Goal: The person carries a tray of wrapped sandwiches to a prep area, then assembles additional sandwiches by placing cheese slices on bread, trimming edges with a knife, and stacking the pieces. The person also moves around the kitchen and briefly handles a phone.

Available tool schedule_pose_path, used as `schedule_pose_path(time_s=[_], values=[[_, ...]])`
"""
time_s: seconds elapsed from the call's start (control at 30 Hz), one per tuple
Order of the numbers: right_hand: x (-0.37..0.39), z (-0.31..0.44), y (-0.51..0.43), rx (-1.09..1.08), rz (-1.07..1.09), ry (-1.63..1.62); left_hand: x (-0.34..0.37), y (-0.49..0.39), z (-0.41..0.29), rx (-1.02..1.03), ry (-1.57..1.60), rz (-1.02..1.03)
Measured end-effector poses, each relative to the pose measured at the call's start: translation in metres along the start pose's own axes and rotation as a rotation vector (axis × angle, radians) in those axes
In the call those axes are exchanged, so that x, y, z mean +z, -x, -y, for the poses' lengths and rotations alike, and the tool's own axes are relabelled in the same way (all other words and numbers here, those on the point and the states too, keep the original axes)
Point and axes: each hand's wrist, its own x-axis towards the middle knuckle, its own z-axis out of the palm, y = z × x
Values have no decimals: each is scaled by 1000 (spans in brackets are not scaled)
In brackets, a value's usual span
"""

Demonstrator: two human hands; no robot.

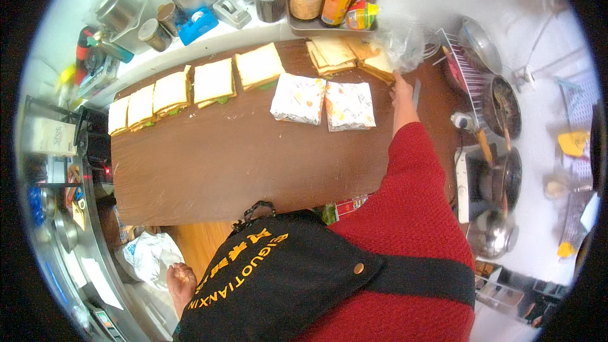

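My right hand (403,88) reaches to the far right of a brown board (213,175), its fingers around the near right corner of a sandwich (378,64). Beside that lie more stacked bread slices (332,52), and a clear plastic bag (403,50) touches the right end. Two packets in printed white wrap (298,99) (351,106) lie side by side nearer me. A row of sandwiches with green leaf (213,80) runs along the board's back left. Low at the left, my left hand (182,281) hangs with curled fingers near a white plastic bag (153,256); whether it holds anything is unclear.
Behind the board, a white ledge carries a blue tape dispenser (197,25), a dark lidded tub (270,1) and a tray (332,31) of sauce bottles. A knife blade (416,92) lies beside my right wrist. Pans (504,107) and a wire rack (463,71) stand at the right.
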Motion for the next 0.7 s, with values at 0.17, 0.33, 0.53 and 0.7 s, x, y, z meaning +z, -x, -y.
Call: schedule_pose_path(time_s=[0.17, 0.33, 0.53, 0.7], values=[[19, 23, -26, 178, 116, 145, 48, 6, 17, -1, -18, -16], [22, 38, -32, 212, 224, 69, 97, 8, 36, 97, 65, -258], [-3, 20, -26, 212, 272, -294, 111, -2, 32, 115, 58, -271], [-92, 6, 27, 234, 186, -573, 99, -20, 4, -40, 146, -198]])
